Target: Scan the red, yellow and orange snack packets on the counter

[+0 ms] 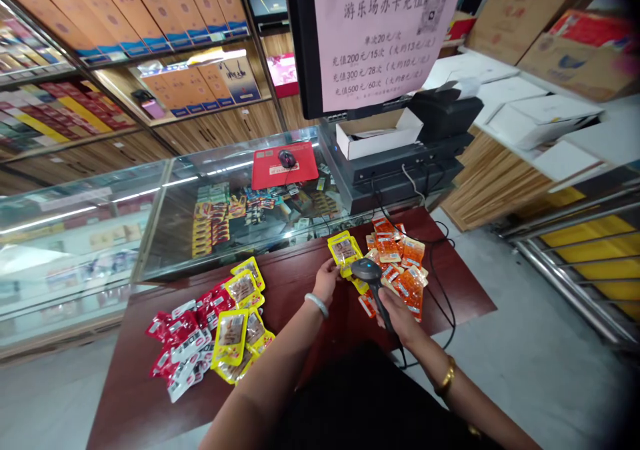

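My left hand (326,281) holds up a yellow snack packet (343,250) above the dark red table (300,283). My right hand (400,315) grips a black barcode scanner (369,273), its head right beside that packet. A heap of orange snack packets (403,263) lies just beyond the scanner. To the left lie several yellow packets (240,323) and a pile of red packets (183,343).
A glass display counter (210,203) stands behind the table, with a red mouse pad and mouse (285,163) on it. A black monitor with a pink price notice (380,30), a cash register (405,163) and a receipt printer (443,113) stand at the right. Black cables (443,283) trail over the table's right edge.
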`<state>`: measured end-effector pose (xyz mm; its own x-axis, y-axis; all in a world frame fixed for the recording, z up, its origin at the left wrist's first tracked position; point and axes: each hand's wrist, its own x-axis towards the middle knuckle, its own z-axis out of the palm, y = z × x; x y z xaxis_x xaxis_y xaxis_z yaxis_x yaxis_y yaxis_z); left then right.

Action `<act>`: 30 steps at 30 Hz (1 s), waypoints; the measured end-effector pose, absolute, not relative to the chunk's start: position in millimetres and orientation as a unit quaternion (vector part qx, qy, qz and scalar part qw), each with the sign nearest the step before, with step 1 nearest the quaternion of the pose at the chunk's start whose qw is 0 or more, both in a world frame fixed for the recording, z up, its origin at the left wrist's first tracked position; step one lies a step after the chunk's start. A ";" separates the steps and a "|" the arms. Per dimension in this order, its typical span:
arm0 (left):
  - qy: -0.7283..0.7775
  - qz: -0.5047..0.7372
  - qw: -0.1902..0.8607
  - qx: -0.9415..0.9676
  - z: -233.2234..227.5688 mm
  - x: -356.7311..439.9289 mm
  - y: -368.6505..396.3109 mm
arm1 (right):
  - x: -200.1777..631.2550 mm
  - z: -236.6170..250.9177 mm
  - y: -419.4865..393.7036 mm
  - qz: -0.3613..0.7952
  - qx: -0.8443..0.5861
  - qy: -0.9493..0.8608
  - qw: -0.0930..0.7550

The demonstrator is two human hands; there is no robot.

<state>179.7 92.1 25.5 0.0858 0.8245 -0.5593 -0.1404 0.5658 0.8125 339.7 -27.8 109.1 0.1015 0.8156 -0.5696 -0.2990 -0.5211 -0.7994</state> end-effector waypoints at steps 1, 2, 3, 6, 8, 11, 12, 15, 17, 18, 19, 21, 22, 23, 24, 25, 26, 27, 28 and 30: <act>0.581 0.356 0.665 0.305 23.6 170.6 87.8 | 337.8 106.6 -29.2 0.640 -0.595 -0.215 0.436; 0.591 0.357 0.655 0.308 20.9 159.7 81.9 | 335.4 104.2 -30.4 0.645 -0.591 -0.217 0.433; 0.600 0.360 0.645 0.308 17.7 147.1 74.6 | 332.7 102.2 -31.4 0.651 -0.585 -0.222 0.430; 0.631 0.378 0.606 0.304 7.8 100.3 47.3 | 322.2 99.2 -33.1 0.664 -0.572 -0.245 0.414; 0.661 0.369 0.572 0.316 5.6 63.7 27.7 | 313.6 98.9 -32.9 0.669 -0.571 -0.256 0.401; 0.729 0.328 0.466 0.379 14.1 6.7 1.4 | 299.2 98.2 -31.3 0.680 -0.565 -0.271 0.381; 0.755 0.305 0.412 0.409 19.7 -11.2 -5.8 | 294.2 97.6 -30.7 0.683 -0.562 -0.277 0.376; 0.827 0.200 0.233 0.471 39.4 -56.5 -21.4 | 279.6 96.5 -29.6 0.690 -0.557 -0.290 0.359; 0.865 0.121 0.142 0.465 51.1 -78.2 -25.8 | 270.8 97.5 -29.6 0.691 -0.557 -0.297 0.351; 0.880 0.084 0.120 0.451 55.7 -86.6 -26.4 | 266.9 98.6 -29.8 0.692 -0.556 -0.303 0.346; 0.892 0.052 0.113 0.434 59.5 -93.6 -26.0 | 263.3 99.7 -30.2 0.693 -0.555 -0.309 0.342; 0.906 0.003 0.123 0.405 64.2 -104.0 -23.8 | 257.8 101.3 -31.6 0.695 -0.552 -0.317 0.332; 0.908 -0.012 0.131 0.398 65.3 -107.7 -22.5 | 255.9 101.4 -32.6 0.697 -0.552 -0.320 0.328; 0.908 -0.023 0.136 0.395 65.7 -110.7 -21.2 | 254.5 101.0 -33.7 0.698 -0.551 -0.321 0.325; 0.907 -0.030 0.139 0.397 65.5 -112.9 -20.1 | 253.7 100.2 -34.9 0.698 -0.551 -0.322 0.324; 0.905 -0.037 0.141 0.400 64.8 -114.6 -19.2 | 253.4 99.3 -36.1 0.698 -0.551 -0.323 0.324; 0.903 -0.044 0.144 0.402 63.9 -115.8 -18.6 | 253.6 98.5 -37.3 0.697 -0.550 -0.326 0.325; 0.901 -0.051 0.147 0.404 62.9 -116.7 -18.1 | 254.1 97.9 -38.3 0.694 -0.550 -0.329 0.327; 0.900 -0.057 0.150 0.404 62.1 -117.2 -17.8 | 254.9 97.9 -39.3 0.692 -0.551 -0.331 0.329; 0.902 -0.063 0.147 0.401 61.4 -117.9 -17.6 | 256.8 99.5 -40.8 0.687 -0.554 -0.331 0.334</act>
<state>-117.9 -17.6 61.4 -0.6345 0.7055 -0.3157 0.7424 0.6699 0.0051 256.8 -40.8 99.5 -0.1630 0.8258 -0.5399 -0.0917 -0.5576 -0.8251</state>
